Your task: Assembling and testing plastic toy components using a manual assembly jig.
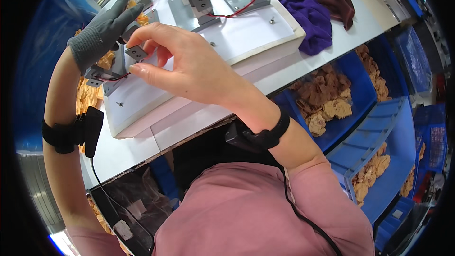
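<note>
Probably light and stiff, the small grey block (136, 53) is over the worktop's (137, 148) left end; best held by its edges. Your right hand (189, 64) brackets it, pinch unclear; your gloved left hand's (96, 33) grip can't be told.

Your white worktable (132, 154) slants across the view in front of you, a thin seam crossing its top and its front edge rough and brown. Directly on it you have a thick white board (246, 42), set at an angle, carrying grey fixtures (182, 12) and a few small metal screws (271, 20). Just beyond the board's right end lies a crumpled purple cloth (315, 28), with a dark brown cloth (339, 0) beside it.
</note>
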The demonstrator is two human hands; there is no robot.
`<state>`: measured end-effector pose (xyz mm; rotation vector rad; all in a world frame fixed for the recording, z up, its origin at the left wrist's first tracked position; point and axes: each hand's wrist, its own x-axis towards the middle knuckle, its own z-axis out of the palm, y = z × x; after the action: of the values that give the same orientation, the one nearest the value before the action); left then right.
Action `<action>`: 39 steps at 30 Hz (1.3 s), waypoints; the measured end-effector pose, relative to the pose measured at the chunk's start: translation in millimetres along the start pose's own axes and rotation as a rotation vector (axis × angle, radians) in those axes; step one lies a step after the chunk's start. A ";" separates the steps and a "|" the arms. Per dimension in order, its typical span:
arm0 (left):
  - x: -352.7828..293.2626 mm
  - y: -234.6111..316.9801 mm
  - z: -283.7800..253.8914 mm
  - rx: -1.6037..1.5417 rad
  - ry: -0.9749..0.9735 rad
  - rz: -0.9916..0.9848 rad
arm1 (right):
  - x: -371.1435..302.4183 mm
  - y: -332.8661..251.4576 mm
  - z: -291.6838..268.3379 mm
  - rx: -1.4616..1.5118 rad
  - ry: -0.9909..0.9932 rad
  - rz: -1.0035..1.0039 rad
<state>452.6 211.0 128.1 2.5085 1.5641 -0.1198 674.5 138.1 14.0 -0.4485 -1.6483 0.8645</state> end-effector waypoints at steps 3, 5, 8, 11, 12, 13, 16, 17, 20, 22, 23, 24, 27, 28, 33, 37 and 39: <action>-16.0 -12.0 -5.9 -0.113 0.012 0.083 | 1.9 -5.2 1.7 0.020 -0.037 0.006; -23.5 -27.0 -18.8 0.119 0.126 0.264 | 1.9 -9.1 -2.0 0.008 0.022 0.026; -63.8 -12.8 -18.9 0.083 0.423 0.351 | -1.5 -6.8 -1.4 0.018 0.166 0.008; -132.3 36.9 4.1 -0.239 0.626 0.057 | -6.1 -2.3 0.9 0.026 0.182 -0.012; -155.3 44.4 21.4 -0.464 0.725 -0.091 | -4.7 -2.8 3.8 0.038 0.151 -0.026; -173.7 46.0 37.4 -0.438 0.798 -0.168 | -4.5 -5.8 3.0 0.063 0.123 0.019; -205.7 37.4 94.4 -0.487 0.948 -0.367 | -6.3 -7.4 0.7 0.056 0.101 0.020; -207.2 34.6 109.3 -0.520 0.979 -0.395 | -8.6 -10.2 -4.5 0.088 0.023 0.117; -219.6 18.5 155.1 -0.633 0.984 -0.548 | -8.8 -15.2 -5.3 0.092 -0.054 0.243; -222.4 16.7 169.6 -0.693 0.891 -0.615 | -5.3 -20.5 -6.4 0.007 -0.127 0.277; -224.5 17.0 172.2 -0.700 0.820 -0.634 | -2.0 -21.9 -4.7 -0.037 -0.163 0.281; -224.0 19.3 172.9 -0.750 0.749 -0.671 | -0.7 -23.2 -4.8 -0.086 -0.192 0.288; -223.4 9.0 187.9 -0.718 0.706 -0.673 | -0.3 -29.6 -4.7 -0.368 -0.275 0.197; -221.6 7.9 190.5 -0.629 0.710 -0.672 | -2.1 -26.4 -4.4 -0.377 -0.301 0.189; -213.9 16.3 189.4 -0.311 0.771 -0.619 | 0.7 -24.1 3.2 -0.508 -0.320 0.120; -217.1 18.7 188.0 -0.348 0.774 -0.667 | 0.6 -30.0 4.2 -0.533 -0.343 0.171; -215.7 19.4 187.5 -0.353 0.803 -0.681 | 2.4 -34.0 3.5 -0.531 -0.357 0.210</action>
<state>379.8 -24.4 -18.0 1.7138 2.3853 1.0836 675.9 116.5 40.5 -0.8842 -2.1995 0.6735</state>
